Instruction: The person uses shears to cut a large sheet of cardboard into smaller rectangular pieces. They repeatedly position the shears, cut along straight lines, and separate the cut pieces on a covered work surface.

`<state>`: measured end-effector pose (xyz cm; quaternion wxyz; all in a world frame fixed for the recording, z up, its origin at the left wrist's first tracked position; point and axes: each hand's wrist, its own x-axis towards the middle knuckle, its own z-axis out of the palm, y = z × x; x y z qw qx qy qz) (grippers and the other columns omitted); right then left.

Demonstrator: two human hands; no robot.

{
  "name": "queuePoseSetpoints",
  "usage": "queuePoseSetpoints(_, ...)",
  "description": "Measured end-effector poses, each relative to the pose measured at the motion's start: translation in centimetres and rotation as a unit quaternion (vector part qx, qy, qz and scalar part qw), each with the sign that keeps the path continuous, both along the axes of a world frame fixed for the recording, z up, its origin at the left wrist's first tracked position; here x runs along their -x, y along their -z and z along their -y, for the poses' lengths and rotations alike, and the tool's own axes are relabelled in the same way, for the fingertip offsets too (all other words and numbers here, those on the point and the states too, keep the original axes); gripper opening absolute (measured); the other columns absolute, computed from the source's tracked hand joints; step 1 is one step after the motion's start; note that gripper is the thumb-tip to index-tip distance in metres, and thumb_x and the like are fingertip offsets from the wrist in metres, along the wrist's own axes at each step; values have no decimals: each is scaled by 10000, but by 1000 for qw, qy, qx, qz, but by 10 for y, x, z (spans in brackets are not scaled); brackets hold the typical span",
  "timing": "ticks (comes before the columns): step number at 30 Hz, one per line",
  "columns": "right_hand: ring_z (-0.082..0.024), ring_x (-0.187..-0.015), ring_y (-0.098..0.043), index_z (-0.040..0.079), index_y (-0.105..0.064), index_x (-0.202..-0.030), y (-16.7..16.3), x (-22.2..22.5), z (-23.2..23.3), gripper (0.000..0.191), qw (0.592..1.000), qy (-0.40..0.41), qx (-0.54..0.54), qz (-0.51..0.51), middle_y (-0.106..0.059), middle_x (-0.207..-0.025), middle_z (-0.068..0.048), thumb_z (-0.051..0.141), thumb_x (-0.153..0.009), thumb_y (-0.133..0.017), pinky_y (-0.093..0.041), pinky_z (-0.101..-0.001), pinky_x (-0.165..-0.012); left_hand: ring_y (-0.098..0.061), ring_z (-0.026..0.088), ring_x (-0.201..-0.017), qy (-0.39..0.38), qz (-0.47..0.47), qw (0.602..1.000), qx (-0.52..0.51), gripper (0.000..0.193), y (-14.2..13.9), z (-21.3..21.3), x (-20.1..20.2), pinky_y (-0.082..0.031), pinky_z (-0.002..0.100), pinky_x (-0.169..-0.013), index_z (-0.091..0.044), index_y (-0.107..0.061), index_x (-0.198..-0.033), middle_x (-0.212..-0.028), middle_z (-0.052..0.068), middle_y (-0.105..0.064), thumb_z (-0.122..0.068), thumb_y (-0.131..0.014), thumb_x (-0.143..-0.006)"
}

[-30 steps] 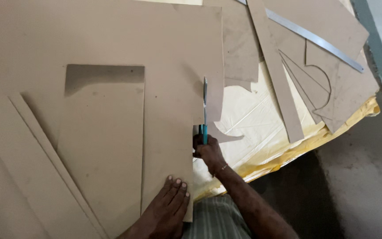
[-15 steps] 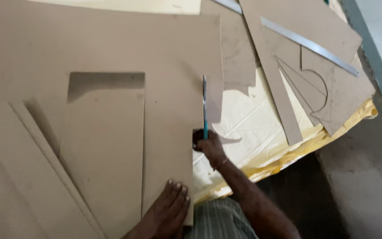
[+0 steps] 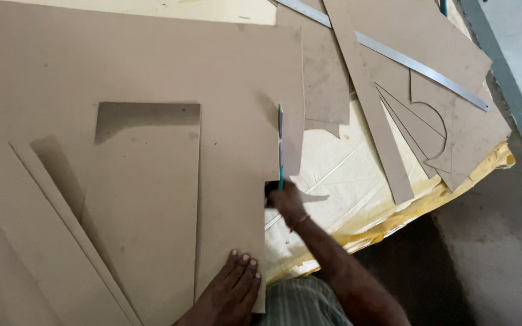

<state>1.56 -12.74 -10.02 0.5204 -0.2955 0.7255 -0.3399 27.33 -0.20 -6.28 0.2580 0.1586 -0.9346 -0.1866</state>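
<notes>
Since a second ago the scissors (image 3: 280, 145) have travelled further up the cut, and our right hand (image 3: 284, 200) has followed. That hand is closed around the teal handles, blades pointing away from us along the right edge of the big cardboard sheet (image 3: 152, 66). Our left hand (image 3: 232, 288) lies open and flat — palm down — on the sheet's near edge, well below the scissors. A metal ruler (image 3: 394, 57) rests on offcuts beyond.
</notes>
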Motion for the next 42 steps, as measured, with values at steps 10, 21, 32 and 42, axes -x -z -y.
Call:
queuePoseSetpoints(10,-194,-589,-601,-67,-680,-886,11,-2,13,206,991,-18,11,-132,-675,-705,-146,121,-887,-597,-500,-344,-541,-511,547,-1325,10,11,1000,-22,503,2,-1,1,-307,714,-1158,162,-601,-1204,-1305,393,-572,-166,-641,-824)
queuePoseSetpoints(21,-174,-652,-588,-95,-614,-983,-19,7,34,285,996,-38,49,-58,-665,-732,-114,157,-871,-686,-501,-343,-598,-500,526,-1368,-27,-33,999,-5,429,7,-2,-2,-315,683,-1182,131,-603,-1256,-1368,372,-572,-192,-624,-976)
queuePoseSetpoints(32,-172,-706,-651,-66,-622,-1033,0,21,39,269,991,-13,133,-9,-699,-789,-95,112,-851,-707,-543,-323,-627,-584,512,-1251,-8,-6,1000,30,493,14,-3,2,-368,682,-1115,131,-615,-1171,-1224,346,-639,-329,-559,-1002)
queuePoseSetpoints(42,-278,-716,-698,-87,-689,-977,5,12,41,299,956,-102,163,-223,-724,-810,-190,203,-905,-698,-566,-401,-632,-587,483,-1279,-27,-2,999,45,323,36,-10,2,-396,686,-1116,87,-628,-1159,-1241,312,-650,-191,-511,-1046)
